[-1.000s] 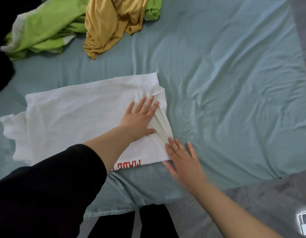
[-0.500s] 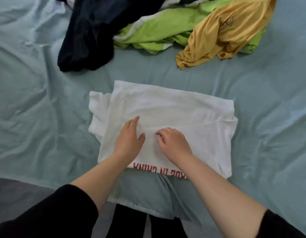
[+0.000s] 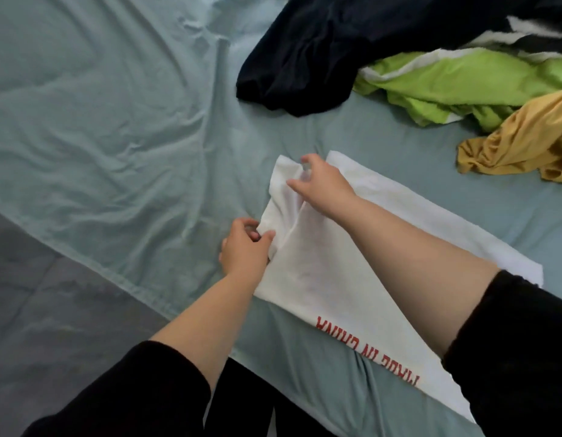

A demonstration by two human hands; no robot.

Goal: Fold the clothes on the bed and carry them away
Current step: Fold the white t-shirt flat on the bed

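Sleeves come first at the bottom of your view: your left sleeve [image 3: 131,395] and right sleeve [image 3: 519,348] are both black and pushed up to leave the forearms bare. Grey floor [image 3: 36,310] shows at the lower left, beside the edge of the bed [image 3: 115,137], whose pale teal sheet is wrinkled all over. The white shirt [image 3: 330,272] lies partly folded on the sheet near that edge, right in front of you, with red lettering [image 3: 352,329] along its near side. Your right forearm crosses over it and hides part of the cloth. Farther back, well apart from the shirt, three unfolded pieces lie in a heap: a dark garment [image 3: 320,48], a green garment [image 3: 462,80] partly under it, and a yellow garment [image 3: 525,143] at the right.

Your left hand [image 3: 245,247] is at the shirt's left edge, thumb and fingers pinching the cloth there. Your right hand [image 3: 323,181] reaches farther, to the far left corner, its fingers curled round a raised bunch of the same cloth. Between the two hands the fabric stands up in loose folds off the sheet.
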